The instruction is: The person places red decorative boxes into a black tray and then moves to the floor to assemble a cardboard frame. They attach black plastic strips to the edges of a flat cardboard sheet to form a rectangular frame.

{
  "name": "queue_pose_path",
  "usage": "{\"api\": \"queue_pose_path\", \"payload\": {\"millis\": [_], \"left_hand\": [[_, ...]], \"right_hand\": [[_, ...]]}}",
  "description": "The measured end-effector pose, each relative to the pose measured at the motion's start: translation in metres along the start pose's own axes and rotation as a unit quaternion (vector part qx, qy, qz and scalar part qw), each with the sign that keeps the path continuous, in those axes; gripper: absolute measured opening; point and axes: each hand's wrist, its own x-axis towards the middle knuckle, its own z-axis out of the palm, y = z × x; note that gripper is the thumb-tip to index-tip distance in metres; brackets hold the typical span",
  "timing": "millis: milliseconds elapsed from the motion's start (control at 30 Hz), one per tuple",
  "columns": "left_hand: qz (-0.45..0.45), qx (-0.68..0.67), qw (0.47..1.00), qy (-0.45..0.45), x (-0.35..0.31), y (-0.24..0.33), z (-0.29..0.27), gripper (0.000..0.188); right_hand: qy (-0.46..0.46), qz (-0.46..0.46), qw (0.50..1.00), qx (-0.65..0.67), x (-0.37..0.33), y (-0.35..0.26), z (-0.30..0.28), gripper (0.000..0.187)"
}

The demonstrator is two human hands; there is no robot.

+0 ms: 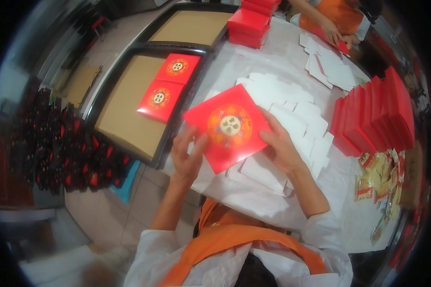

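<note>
A square red gift box (210, 143) with a round orange and gold pattern is held up, tilted, over the table. My right hand (281, 145) grips its right corner, thumb on the top face and fingers partly hidden behind it. At the left edge, the curved fingers and thumb of my left hand (187, 152) close about the box. Below it lie overlapping flat white card blanks (297, 124). To the left, two similar red boxes (159, 99) sit side by side in a black-rimmed tray (124, 107) with a brown bottom.
Another tray (191, 26) stands farther back, beside stacked red boxes (246, 21). A leaning row of red boxes (373, 117) and shiny gold packets (378, 177) occupy the right side. Across the table, a co-worker's hands (333, 33) work near more white blanks (328, 67).
</note>
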Motion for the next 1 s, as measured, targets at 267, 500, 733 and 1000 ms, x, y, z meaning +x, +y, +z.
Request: {"api": "queue_pose_path", "payload": {"millis": [267, 500, 733, 1000], "left_hand": [[-0.641, -0.576, 0.507, 0.003, 0.012, 0.051, -0.022, 0.05], [-0.555, -0.579, 0.591, 0.088, 0.015, 0.005, -0.05, 0.062], [-0.537, -0.5, 0.669, -0.118, 0.028, -0.012, -0.065, 0.068], [-0.621, -0.424, 0.626, 0.208, 0.012, 0.009, -0.075, 0.068]], "right_hand": [[0.045, -0.135, 0.989, 0.046, 0.025, 0.033, 0.038, 0.071], [-0.038, 0.015, 0.994, 0.1, 0.006, 0.037, 0.027, 0.073], [-0.075, 0.061, 0.981, -0.167, 0.0, 0.027, 0.026, 0.061], [0.011, 0.085, 0.993, 0.08, 0.045, 0.04, 0.086, 0.052]]}}
